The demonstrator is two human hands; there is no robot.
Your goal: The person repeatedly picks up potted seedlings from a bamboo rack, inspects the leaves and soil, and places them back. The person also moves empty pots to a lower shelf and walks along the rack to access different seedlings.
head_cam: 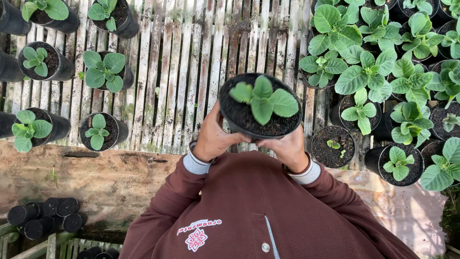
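Left hand, right hand, both grips closed around black seedling pot

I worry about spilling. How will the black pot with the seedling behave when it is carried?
The black pot is filled with soil to the rim, so probably heavy for its size and apt to spill if tilted. Both hands, left hand and right hand, cup it. The seedling leaves look floppy and fragile.

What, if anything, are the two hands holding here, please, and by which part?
Both hands hold one black pot with a seedling: the left hand and the right hand cup its lower sides from beneath.
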